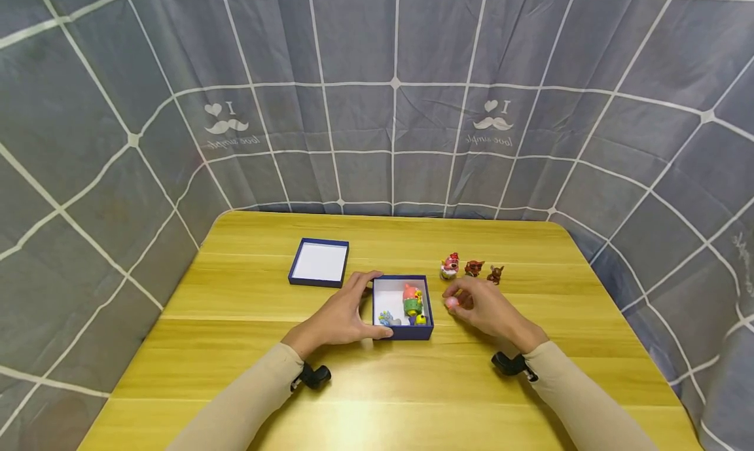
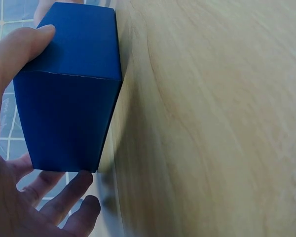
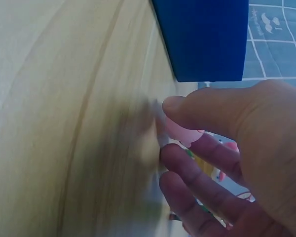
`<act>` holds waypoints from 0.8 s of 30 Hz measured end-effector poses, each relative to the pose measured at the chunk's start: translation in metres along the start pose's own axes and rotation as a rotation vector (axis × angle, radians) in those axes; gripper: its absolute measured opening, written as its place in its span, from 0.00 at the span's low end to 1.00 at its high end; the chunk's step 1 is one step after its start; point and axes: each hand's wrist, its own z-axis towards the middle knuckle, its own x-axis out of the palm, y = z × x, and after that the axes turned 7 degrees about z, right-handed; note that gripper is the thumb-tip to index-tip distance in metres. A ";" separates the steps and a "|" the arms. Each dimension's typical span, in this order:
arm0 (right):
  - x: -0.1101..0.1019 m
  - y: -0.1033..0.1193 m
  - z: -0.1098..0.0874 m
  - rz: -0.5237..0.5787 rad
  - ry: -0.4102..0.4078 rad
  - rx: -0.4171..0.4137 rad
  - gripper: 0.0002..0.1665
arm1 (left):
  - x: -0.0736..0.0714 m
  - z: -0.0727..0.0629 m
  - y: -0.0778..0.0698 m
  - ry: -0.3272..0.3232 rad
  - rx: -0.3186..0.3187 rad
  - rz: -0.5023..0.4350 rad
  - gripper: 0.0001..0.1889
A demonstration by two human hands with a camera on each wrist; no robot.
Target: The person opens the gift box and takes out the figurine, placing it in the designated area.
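Observation:
In the head view an open blue box (image 1: 403,333) with a white inside stands at the middle of the table. My left hand (image 1: 336,319) grips its left side, thumb on the near wall and fingers at the far wall. Inside lie a pink-and-green pig-like figurine (image 1: 412,302), a grey-blue figurine (image 1: 387,318) and a small yellow one (image 1: 421,319). Just right of the box, my right hand (image 1: 485,309) pinches a small rounded pink toy (image 1: 451,302) close to the tabletop. The right wrist view shows this pink toy (image 3: 182,132) between thumb and fingers, partly hidden.
Behind my right hand stand a pink-and-red figurine (image 1: 450,266) and two brown figurines, one in the middle (image 1: 474,268) and one at the right (image 1: 495,275). A blue lid (image 1: 316,283) with white inside lies at the back left. A grey checked curtain (image 1: 365,124) surrounds the wooden table.

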 end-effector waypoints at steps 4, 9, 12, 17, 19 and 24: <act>0.000 -0.001 0.000 -0.023 0.006 -0.002 0.08 | 0.001 0.001 0.000 -0.002 0.005 -0.001 0.67; -0.001 0.000 0.000 -0.041 0.019 0.001 0.10 | 0.001 0.001 0.000 -0.004 0.007 0.004 0.67; -0.002 0.000 0.000 -0.036 0.027 0.002 0.11 | 0.001 0.001 0.000 -0.004 0.006 0.003 0.67; -0.002 -0.001 0.000 -0.034 0.028 -0.004 0.10 | 0.001 0.002 0.000 0.000 0.000 0.006 0.67; -0.002 -0.001 0.000 -0.037 0.025 -0.011 0.09 | 0.000 0.002 -0.001 -0.002 0.000 0.005 0.67; -0.003 0.000 0.000 -0.057 0.026 -0.003 0.10 | 0.001 0.002 -0.001 -0.011 0.008 -0.006 0.66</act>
